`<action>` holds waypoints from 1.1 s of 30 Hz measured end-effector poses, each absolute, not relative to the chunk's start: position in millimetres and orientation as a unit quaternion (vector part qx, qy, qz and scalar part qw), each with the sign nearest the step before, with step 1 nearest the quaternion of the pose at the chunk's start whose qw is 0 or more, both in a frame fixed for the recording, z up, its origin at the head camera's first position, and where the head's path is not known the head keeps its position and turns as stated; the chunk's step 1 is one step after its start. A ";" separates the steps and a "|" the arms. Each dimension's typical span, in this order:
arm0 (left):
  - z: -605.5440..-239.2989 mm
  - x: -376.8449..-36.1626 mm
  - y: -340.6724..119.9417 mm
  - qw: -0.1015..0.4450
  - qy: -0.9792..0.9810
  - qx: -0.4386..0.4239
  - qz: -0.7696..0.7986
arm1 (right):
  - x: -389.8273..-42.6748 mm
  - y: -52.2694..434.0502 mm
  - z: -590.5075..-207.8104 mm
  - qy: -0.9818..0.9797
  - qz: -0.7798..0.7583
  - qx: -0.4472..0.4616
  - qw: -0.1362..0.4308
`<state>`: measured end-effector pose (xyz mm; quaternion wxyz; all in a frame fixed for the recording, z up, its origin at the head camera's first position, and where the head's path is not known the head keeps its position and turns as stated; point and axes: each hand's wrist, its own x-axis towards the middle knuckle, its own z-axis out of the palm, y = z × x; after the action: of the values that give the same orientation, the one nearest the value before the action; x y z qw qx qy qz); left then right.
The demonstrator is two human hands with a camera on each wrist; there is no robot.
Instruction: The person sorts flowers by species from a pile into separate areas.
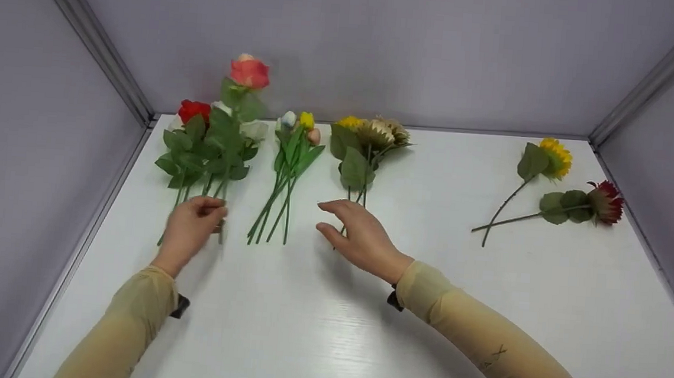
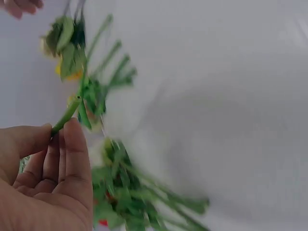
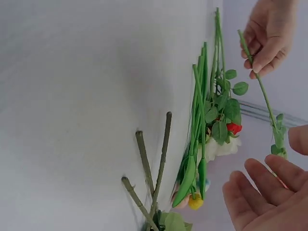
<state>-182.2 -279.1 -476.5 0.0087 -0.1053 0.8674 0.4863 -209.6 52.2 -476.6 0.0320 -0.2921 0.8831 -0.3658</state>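
My left hand (image 1: 192,223) pinches the green stem of a coral-pink rose (image 1: 250,73) between thumb and fingers. In the right wrist view that stem slants down from the left hand (image 3: 269,41). The rose stands upright above a bunch of red and white roses (image 1: 183,142) on the table's left side. My right hand (image 1: 363,235) holds nothing, its fingers spread and slightly bent, over the stems of a bunch of sunflower-like flowers (image 1: 373,135). Between the hands lies a bunch of tulips (image 1: 295,150) with white, yellow and peach heads.
On the right side of the white table (image 1: 326,342), a yellow sunflower (image 1: 554,158) and a dark red flower (image 1: 606,203) lie with crossed stems. Grey panels (image 1: 353,42) wall the table at the back and both sides.
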 end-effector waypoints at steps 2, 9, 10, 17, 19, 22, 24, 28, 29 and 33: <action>-472.9 -180.9 -308.1 -0.005 0.891 -0.125 0.436 | -208.1 46.3 -477.9 0.893 -0.305 -0.331 0.012; -481.6 -175.8 -354.2 -0.009 0.924 -0.153 0.351 | -202.5 32.1 -482.0 0.896 -0.240 -0.373 0.022; -483.9 -175.5 -355.6 -0.005 0.925 -0.155 0.346 | -202.2 31.6 -482.6 0.896 -0.238 -0.374 0.025; -491.8 -177.2 -355.0 0.017 0.935 -0.146 0.322 | -204.5 38.5 -487.3 0.901 -0.237 -0.361 0.032; -493.8 -178.1 -354.3 0.014 0.936 -0.142 0.321 | -205.1 40.9 -488.3 0.903 -0.240 -0.355 0.033; -496.7 -178.2 -353.4 0.009 0.936 -0.143 0.323 | -205.6 43.8 -489.7 0.905 -0.238 -0.350 0.037; -498.1 -178.0 -353.0 0.007 0.934 -0.146 0.327 | -206.0 45.7 -490.2 0.906 -0.238 -0.348 0.039; -498.6 -177.8 -352.8 0.004 0.931 -0.148 0.333 | -207.2 50.9 -490.7 0.908 -0.239 -0.342 0.044; -498.1 -177.8 -352.6 0.003 0.930 -0.149 0.337 | -207.8 52.7 -490.6 0.908 -0.239 -0.340 0.044; -493.6 -179.1 -348.7 -0.023 0.931 -0.147 0.334 | -212.5 63.3 -490.3 0.912 -0.236 -0.334 0.036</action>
<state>-179.1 -348.7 -493.6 -0.0233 -0.1467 0.9309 0.3338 -212.5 63.3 -490.3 0.0356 -0.3341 0.9119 -0.2358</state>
